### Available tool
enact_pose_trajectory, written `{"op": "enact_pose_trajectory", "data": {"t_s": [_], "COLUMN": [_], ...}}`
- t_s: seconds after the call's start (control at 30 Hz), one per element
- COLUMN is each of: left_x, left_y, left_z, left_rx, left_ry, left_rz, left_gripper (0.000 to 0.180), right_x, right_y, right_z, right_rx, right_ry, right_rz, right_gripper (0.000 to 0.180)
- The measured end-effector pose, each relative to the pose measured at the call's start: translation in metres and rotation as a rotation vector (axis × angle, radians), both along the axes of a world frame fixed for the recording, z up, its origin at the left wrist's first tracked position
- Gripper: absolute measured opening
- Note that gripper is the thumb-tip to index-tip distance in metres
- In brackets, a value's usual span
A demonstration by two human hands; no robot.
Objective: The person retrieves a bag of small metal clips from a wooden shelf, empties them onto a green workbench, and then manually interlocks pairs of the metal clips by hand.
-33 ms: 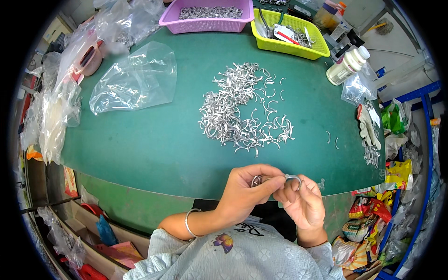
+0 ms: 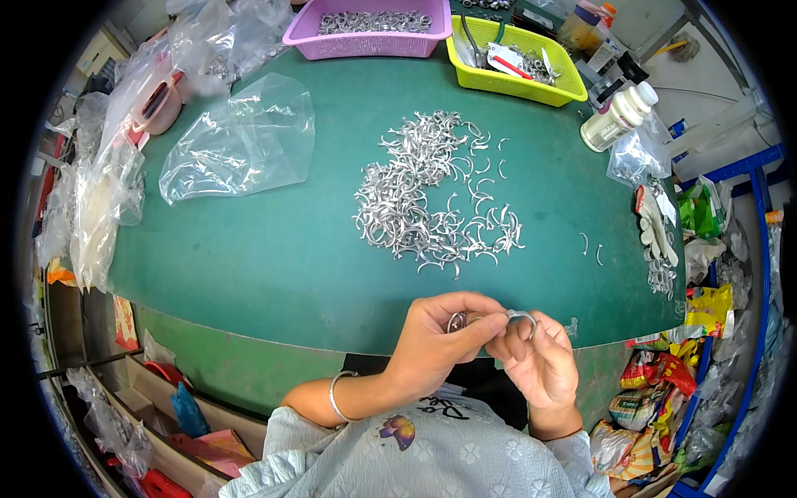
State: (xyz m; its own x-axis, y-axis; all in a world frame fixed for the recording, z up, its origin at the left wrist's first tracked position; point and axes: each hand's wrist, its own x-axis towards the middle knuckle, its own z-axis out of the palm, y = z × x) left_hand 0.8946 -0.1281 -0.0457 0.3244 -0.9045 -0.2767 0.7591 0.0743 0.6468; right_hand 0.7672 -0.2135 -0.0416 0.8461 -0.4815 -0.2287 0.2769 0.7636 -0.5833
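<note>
Head view: left hand point(image 2: 436, 344) and right hand point(image 2: 540, 365), fingers pinching small metal ring pieces point(image 2: 521, 315) just below the silver clip heap point(image 2: 436, 195); best kept aligned, grip steady.

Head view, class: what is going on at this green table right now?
A person sits at the near edge of a green table, both hands raised close together. The left hand and right hand pinch small curved silver metal pieces between their fingers. A loose pile of the same pieces lies mid-table. Beyond it stand a purple basket of metal parts and a yellow-green basket; a clear plastic bag lies to the left.
</note>
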Motion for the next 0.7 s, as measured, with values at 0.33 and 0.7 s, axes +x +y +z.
{"op": "enact_pose_trajectory", "data": {"t_s": [0.33,0.7], "left_x": [0.007,0.009], "left_y": [-0.004,-0.013], "left_z": [-0.018,-0.032], "left_rx": [0.012,0.038], "left_ry": [0.139,0.446], "left_rz": [-0.079,0.04], "left_gripper": [0.015,0.019], "right_x": [0.013,0.032], "right_y": [-0.017,-0.087], "right_z": [0.001,-0.059], "right_rx": [-1.745,-1.933], "right_ry": [0.417,1.03], "right_rz": [-0.179,-0.315], "right_gripper": [0.02,0.01]}}
